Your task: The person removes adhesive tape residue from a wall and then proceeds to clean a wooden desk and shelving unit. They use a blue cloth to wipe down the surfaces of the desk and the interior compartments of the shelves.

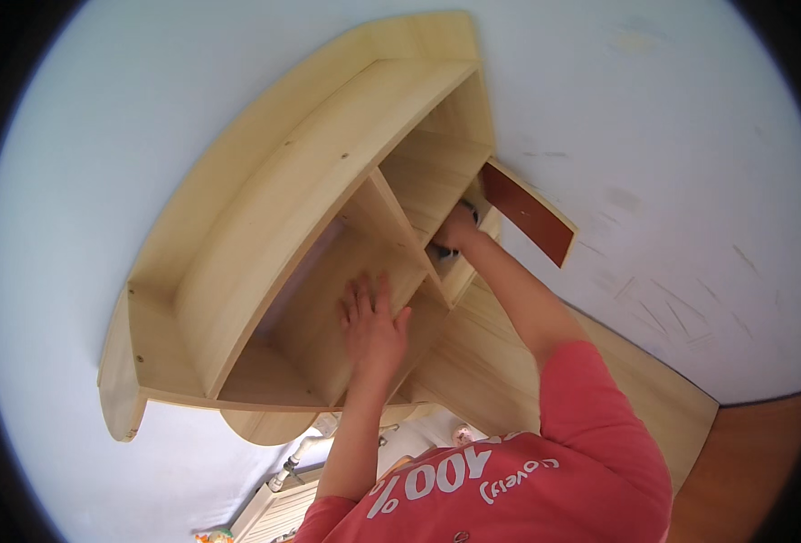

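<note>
My left hand (373, 332) rests with spread fingers over a shelf board of the pale wooden shelf unit (319, 170); nothing shows in its grasp. Through the small compartment at the right end of the unit reaches my right hand (458, 227), its fingers mostly hidden. Dark and whitish parts of an unclear object (469, 209) show beside it, and whether my fingers hold it cannot be told. A small door with a reddish-brown inner face (529, 214) stands swung out from that compartment, to the right of my wrist.
A wide pale wooden board (617, 360) extends below and right of the unit, against a scuffed white wall (658, 203). Upright dividers split the unit into compartments. At the bottom are white pipes (298, 455), a slatted panel (278, 509) and a reddish-brown wooden surface (746, 461).
</note>
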Tool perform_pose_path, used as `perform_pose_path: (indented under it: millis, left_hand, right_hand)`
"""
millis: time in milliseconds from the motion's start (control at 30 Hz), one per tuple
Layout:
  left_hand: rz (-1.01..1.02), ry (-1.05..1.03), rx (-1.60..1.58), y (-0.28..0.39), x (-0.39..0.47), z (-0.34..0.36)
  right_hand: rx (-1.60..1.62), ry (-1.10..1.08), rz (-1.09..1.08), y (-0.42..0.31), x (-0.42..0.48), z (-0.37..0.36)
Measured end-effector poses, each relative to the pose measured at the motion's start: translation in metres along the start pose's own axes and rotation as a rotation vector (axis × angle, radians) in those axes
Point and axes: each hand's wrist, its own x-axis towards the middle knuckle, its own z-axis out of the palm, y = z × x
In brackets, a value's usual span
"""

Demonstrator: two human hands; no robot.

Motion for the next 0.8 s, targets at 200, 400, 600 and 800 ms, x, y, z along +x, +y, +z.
perform_pose_path:
  millis: [200,400,600,800]
  left_hand:
    - [-0.036,-0.038,-0.06,-0.005,-0.007,0.006]
    - [-0.055,-0.054,-0.029,-0.004,-0.004,0.01]
    - [-0.046,-0.041,-0.048,-0.006,-0.008,0.016]
    - [-0.046,-0.008,-0.061,-0.008,-0.007,0.015]
  right_hand:
    - [0.262,0.095,-0.013,-0.011,-0.107,-0.049]
    - [1.36,0.435,1.237,0.026,-0.24,-0.031]
    - [1.566,0.761,0.799,0.065,-0.236,-0.118]
    - [1.438,0.442,0.901,0.008,-0.213,-0.114]
